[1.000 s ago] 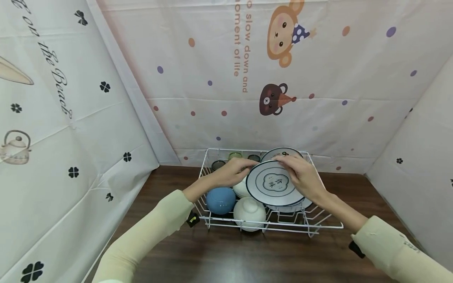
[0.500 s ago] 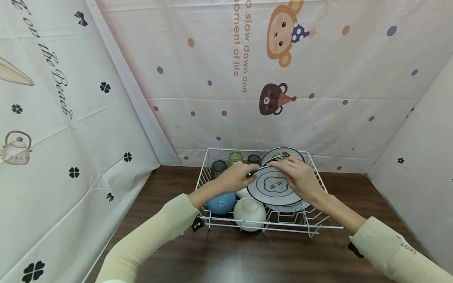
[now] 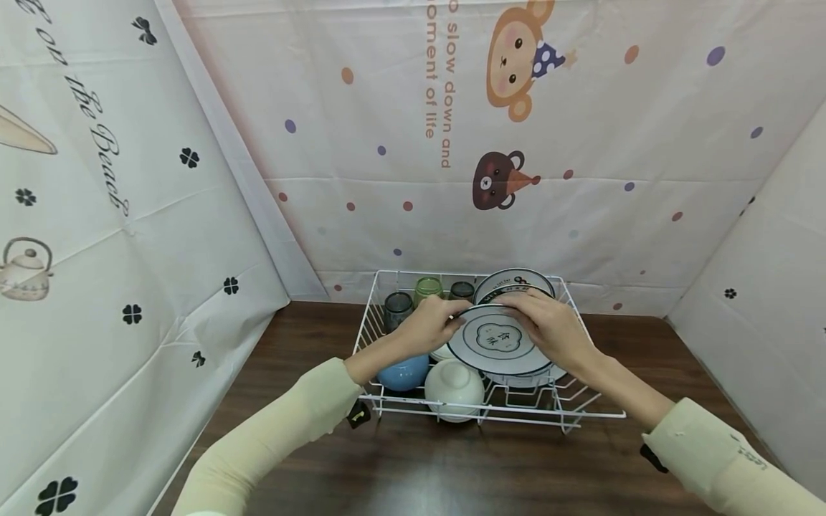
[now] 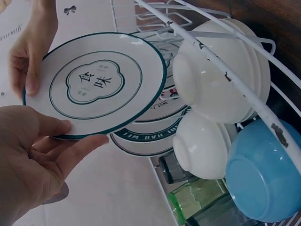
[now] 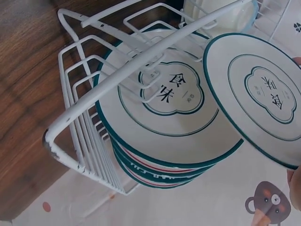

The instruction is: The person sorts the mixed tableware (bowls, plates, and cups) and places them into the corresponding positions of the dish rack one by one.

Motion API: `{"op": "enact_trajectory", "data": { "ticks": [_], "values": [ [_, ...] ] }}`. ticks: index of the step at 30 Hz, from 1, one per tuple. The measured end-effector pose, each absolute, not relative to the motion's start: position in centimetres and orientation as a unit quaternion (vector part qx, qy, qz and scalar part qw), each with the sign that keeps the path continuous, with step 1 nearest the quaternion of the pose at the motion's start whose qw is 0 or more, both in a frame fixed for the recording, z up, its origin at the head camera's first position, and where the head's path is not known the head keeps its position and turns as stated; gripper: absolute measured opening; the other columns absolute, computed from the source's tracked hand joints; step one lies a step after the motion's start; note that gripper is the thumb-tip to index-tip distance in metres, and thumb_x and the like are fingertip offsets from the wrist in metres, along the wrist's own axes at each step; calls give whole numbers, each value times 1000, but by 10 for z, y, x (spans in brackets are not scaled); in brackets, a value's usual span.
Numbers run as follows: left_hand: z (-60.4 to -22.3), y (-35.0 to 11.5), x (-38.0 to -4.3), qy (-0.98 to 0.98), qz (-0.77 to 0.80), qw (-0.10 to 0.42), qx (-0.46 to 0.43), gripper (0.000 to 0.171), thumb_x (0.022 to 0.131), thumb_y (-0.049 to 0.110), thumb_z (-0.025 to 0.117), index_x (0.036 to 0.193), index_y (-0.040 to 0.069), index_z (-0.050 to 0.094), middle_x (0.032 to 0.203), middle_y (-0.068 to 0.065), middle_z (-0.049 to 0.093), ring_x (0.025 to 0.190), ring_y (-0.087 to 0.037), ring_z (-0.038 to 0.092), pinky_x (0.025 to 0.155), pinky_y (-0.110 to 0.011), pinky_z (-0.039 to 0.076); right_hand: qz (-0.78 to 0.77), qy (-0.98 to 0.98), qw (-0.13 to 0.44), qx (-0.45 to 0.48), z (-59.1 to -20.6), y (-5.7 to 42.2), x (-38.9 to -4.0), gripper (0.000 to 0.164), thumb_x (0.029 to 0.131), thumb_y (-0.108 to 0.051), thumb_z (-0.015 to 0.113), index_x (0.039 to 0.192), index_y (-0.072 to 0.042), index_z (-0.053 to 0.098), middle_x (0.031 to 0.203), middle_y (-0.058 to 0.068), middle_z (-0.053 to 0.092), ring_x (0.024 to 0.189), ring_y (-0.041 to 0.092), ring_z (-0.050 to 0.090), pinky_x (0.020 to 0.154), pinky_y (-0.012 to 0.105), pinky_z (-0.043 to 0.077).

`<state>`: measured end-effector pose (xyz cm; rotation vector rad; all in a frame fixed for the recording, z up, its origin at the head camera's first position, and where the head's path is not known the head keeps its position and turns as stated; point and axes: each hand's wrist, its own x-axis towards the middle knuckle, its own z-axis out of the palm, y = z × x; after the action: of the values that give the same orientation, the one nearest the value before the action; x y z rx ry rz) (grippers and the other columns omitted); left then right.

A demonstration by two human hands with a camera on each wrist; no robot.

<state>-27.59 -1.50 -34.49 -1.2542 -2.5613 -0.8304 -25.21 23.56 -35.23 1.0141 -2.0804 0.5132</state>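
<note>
A white plate (image 3: 497, 340) with dark green rim lines and printed characters is held tilted over the right part of a white wire dish rack (image 4: 211, 59). My left hand (image 3: 429, 330) pinches its upper left edge between thumb and fingers. On the opposite side, my right hand (image 3: 548, 326) grips the rim, its fingers partly hidden behind the plate. Several similar plates (image 5: 160, 127) stand in the rack slots beneath and behind. The held plate appears apart from the front one in the right wrist view.
Left in the rack sit a blue bowl (image 3: 403, 373) and white bowls (image 4: 211, 80). Behind them stand a dark glass (image 3: 398, 304), a green glass (image 3: 429, 288) and another dark glass (image 3: 462, 290). A printed cloth (image 3: 361, 143) hangs behind the brown tabletop (image 3: 413, 473).
The plate's upper edge has dropped a little, showing more of a plate behind it. My left hand has shifted slightly down and right. Both hands keep their hold.
</note>
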Motion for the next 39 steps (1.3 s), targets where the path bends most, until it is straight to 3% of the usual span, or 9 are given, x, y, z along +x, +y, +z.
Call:
{"op": "enact_trajectory", "data": {
  "ticks": [6,12,14,20,27,30,32,36,39],
  "values": [
    [-349,-18,-280,-857,-303,115,-400,22,99,0,59,117,2,72,70,-9,67,51,-4,39,54,-15,33,214,-824,385,358,-353,248,-251,33,91,4,69,122,-6,73,99,8,77,86,22,70,81,29,54],
    [-349,-27,-286,-856,-340,144,-361,24,96,-1,63,118,-1,72,77,-11,71,61,-11,54,58,-16,41,281,-863,357,222,-354,280,-251,31,106,-3,48,131,-2,65,108,16,76,87,25,66,78,15,45],
    [-350,-30,-287,-856,-351,142,-353,26,95,-1,64,120,-2,71,82,-13,74,65,-14,62,61,-17,46,295,-874,341,181,-358,294,-253,33,108,-7,42,133,0,63,108,20,75,87,27,62,76,21,41],
    [-352,-34,-285,-850,-387,119,-338,27,95,-1,64,121,0,72,92,-15,78,73,-21,73,63,-19,53,292,-911,270,110,-388,336,-262,38,108,-7,36,136,12,54,123,37,63,112,55,57,93,63,42],
    [-353,-27,-277,-839,-432,55,-326,33,95,-3,62,127,-3,67,102,-23,77,77,-28,78,60,-19,58,250,-961,81,91,-421,365,-261,47,108,-7,33,142,25,35,137,50,42,128,66,43,102,71,38],
    [-352,-22,-274,-837,-442,29,-321,31,96,-3,61,126,-2,68,101,-24,77,73,-30,77,56,-19,57,281,-954,55,85,-429,365,-262,47,110,-9,30,144,22,34,118,44,59,99,53,68,92,65,50],
    [-353,-20,-273,-837,-443,20,-320,30,96,-3,61,124,-2,69,100,-23,77,72,-29,77,56,-19,57,333,-939,39,75,-433,362,-262,47,110,-10,29,148,18,31,102,37,65,77,41,73,75,58,58],
    [-355,-15,-272,-840,-435,5,-324,27,96,-3,61,122,0,70,98,-21,78,68,-26,76,54,-19,56,356,-931,30,73,-439,355,-262,49,109,-9,28,153,14,22,79,21,63,57,24,67,48,39,54],
    [-357,-12,-271,-840,-430,-2,-331,26,97,-2,60,121,0,70,98,-21,78,64,-24,75,54,-19,55,283,-954,55,79,-443,353,-261,51,108,-8,27,153,14,20,66,10,54,51,20,56,49,37,46]
  ]
}}
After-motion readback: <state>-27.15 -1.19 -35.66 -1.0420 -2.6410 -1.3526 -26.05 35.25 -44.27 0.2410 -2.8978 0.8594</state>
